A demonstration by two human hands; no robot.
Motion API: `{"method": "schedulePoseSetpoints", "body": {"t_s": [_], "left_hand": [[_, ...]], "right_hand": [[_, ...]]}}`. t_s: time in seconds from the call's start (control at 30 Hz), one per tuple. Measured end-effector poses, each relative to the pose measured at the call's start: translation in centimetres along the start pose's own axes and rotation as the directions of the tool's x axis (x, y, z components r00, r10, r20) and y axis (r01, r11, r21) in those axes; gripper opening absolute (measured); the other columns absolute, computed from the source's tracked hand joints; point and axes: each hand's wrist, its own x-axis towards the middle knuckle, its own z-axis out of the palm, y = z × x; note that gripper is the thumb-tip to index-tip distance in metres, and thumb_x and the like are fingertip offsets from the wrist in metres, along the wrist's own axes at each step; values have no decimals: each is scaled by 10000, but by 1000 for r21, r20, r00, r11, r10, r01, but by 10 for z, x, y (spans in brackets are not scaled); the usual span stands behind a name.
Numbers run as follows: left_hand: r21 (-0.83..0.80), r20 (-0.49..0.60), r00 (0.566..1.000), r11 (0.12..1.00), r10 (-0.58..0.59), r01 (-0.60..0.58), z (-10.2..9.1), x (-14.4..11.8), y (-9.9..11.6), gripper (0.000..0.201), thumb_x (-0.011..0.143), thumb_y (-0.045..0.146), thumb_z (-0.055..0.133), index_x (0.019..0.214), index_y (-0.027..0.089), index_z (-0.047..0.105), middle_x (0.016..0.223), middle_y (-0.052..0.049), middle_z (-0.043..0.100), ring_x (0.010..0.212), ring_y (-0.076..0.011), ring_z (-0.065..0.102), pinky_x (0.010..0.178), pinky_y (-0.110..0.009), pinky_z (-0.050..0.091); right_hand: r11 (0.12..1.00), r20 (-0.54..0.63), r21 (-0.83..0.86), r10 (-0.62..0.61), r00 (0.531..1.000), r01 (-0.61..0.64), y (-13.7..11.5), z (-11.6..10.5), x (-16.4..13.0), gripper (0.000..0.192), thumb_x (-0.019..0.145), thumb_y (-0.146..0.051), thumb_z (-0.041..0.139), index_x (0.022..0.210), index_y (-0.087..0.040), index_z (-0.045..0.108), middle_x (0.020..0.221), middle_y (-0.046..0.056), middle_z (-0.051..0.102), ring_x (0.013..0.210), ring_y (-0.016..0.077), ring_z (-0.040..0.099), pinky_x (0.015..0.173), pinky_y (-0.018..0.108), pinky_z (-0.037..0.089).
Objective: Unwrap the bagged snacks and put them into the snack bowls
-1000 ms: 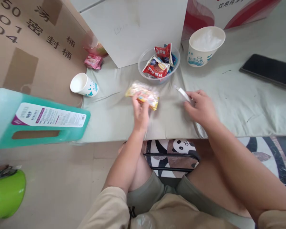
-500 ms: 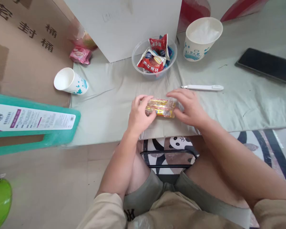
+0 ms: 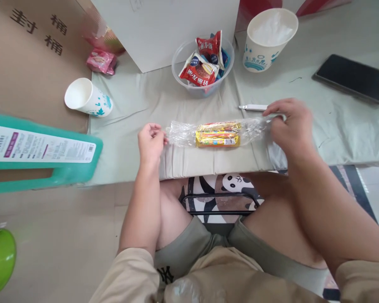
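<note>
Table: pale grey-green cloth over it, creased toward the near edge.
Cardboard box: far left, with dark printed characters.
White box: far side, about the middle.
Green bottle: near left, reaching over the table's near edge, with a white label.
Clear wrapper: spread left to right along the near part of the table.
Right hand: slightly blurred, fingers pinched on the wrapper's right end.
Left hand: thumb and fingertips closed on the wrapper's left end.
Plastic bowl: far middle, holding red packets and some blue ones.
Phone: far right, dark screen up.
Paper cups: one far right with something white inside, one at left, tilted.
Yellow packets: together at the wrapper's middle, between both hands.
Cutter: white, just beyond the wrapper, its right end hidden by the right hand.
Pink packet: far left, beside the cardboard box.
</note>
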Motion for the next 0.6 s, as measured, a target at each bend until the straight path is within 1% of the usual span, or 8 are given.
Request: {"method": "schedulePoseSetpoints", "body": {"t_s": [0.07, 0.13, 0.2, 0.27, 0.37, 0.43, 0.53, 0.6], "left_hand": [[50, 4, 976, 975, 219, -219, -3, -2, -3, 199, 771, 72, 525, 902, 202, 599, 878, -16, 677, 800, -136, 687, 714, -244, 546], [129, 139, 892, 885, 430, -447, -3, -5, -3, 263, 790, 146, 605, 1041, 218, 633, 1168, -62, 681, 1140, -194, 662, 925, -301, 553], [216, 329, 798, 782, 506, -585, 0, -6, -1, 402, 745, 189, 707, 1140, 228, 645, 1379, -83, 610, 1334, -246, 560, 1064, -357, 504], [283, 424, 765, 731, 485, -620, 6, -5, 2, 335, 746, 201, 725, 1078, 214, 684, 1393, -88, 612, 1329, -253, 565, 1110, -379, 472], [281, 390, 807, 777, 444, -563, 17, 2, 5, 75, 826, 224, 655, 864, 180, 702, 1148, -78, 719, 1099, -207, 672, 1030, -346, 509], [209, 351, 846, 847, 402, -489, 23, 9, 6, 102, 848, 244, 631, 808, 173, 693, 968, -53, 736, 936, -178, 688, 912, -308, 541], [154, 253, 911, 916, 326, -371, 29, 22, 5, 130, 859, 236, 605, 765, 174, 670, 783, -13, 686, 803, -161, 663, 797, -282, 538], [185, 110, 945, 927, 310, -325, 28, 28, 5, 93, 856, 198, 591, 797, 176, 659, 787, -8, 663, 815, -164, 657, 816, -291, 535]], "right_hand": [[999, -97, 18, 32, 995, -31, -9, -6, -4, 273, 790, -113, 453, 876, -236, 680, 978, 100, 713, 991, 299, 667, 931, 513, 496], [998, -67, 28, -50, 997, 52, -20, -7, -7, 250, 848, -183, 481, 986, -234, 683, 1032, 114, 717, 1024, 305, 665, 934, 502, 500], [980, 89, -3, -197, 976, 198, -28, -3, -10, 268, 859, -295, 563, 1092, -236, 680, 1128, 118, 712, 1092, 328, 650, 964, 521, 493], [960, 204, -63, -254, 946, 271, -29, 5, -9, 285, 851, -351, 610, 1103, -242, 688, 1170, 114, 704, 1122, 349, 638, 975, 554, 480], [964, 210, -150, -186, 960, 220, -19, 18, 0, 162, 909, -315, 563, 967, -254, 701, 1115, 108, 695, 1080, 337, 641, 945, 552, 479], [967, 168, -192, -138, 976, 170, -14, 22, 9, 170, 937, -300, 534, 951, -252, 696, 1095, 121, 667, 1080, 341, 626, 931, 552, 475], [957, 7, -282, -71, 997, 70, -19, 19, 16, 239, 956, -271, 506, 1115, -229, 679, 1152, 167, 597, 1166, 390, 557, 952, 597, 434], [952, -16, -295, -93, 996, 84, -30, 17, 14, 303, 964, -251, 484, 1217, -220, 647, 1157, 182, 576, 1183, 396, 534, 968, 597, 419]]}}
